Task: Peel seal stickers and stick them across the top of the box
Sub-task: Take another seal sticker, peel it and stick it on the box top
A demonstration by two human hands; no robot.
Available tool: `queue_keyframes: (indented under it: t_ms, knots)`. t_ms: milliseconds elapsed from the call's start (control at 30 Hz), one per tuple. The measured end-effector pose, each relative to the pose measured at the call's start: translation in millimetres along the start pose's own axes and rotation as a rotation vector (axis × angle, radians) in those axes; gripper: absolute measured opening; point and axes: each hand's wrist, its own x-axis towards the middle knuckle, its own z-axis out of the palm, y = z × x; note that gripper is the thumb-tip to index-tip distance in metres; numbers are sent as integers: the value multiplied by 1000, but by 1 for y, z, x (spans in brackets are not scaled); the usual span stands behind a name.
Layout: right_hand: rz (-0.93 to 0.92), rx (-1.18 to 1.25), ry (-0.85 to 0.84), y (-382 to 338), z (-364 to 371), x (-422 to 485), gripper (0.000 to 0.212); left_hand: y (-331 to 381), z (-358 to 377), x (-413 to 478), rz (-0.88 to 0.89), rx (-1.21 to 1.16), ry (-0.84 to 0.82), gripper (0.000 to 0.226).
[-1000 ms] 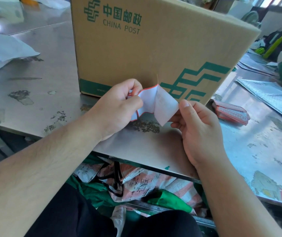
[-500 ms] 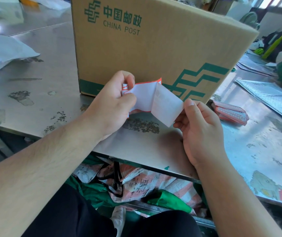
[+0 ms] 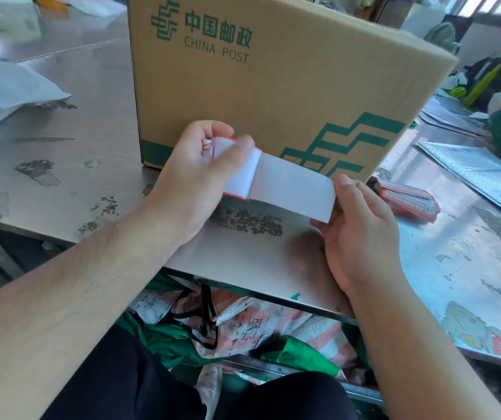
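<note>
A brown China Post cardboard box [image 3: 288, 80] stands on the steel table [image 3: 85, 122], just beyond my hands. My left hand [image 3: 194, 174] pinches the red-edged seal sticker [image 3: 240, 180] between thumb and fingers. My right hand [image 3: 358, 228] grips the far end of its white backing strip [image 3: 294, 189], which stretches flat between the two hands in front of the box's lower edge. The sticker's printed face is turned away from me.
A red and white pack of stickers [image 3: 407, 200] lies on the table right of my right hand. Silver bubble mailers [image 3: 479, 174] lie at the right, white plastic bags [image 3: 6, 89] at the left. Sacks [image 3: 243, 325] are piled under the table.
The hands have pulled apart: the folded white backing has unfolded and now stretches in a long flat strip, with the sticker peeling off toward the left hand.
</note>
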Motion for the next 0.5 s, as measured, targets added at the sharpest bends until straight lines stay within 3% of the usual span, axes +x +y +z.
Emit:
queue_keyframes:
  t_ms: [67,267,500]
  knots:
    - [-10,2,12,0,0,1,39,-2,-1,0,63,48,-24,35]
    - [-1,51,82,0,-1,3,34,1,1,-3,21,60,15,14]
    - [11,30,80,0,-1,2,31,2,0,-6,160,48,-94,33]
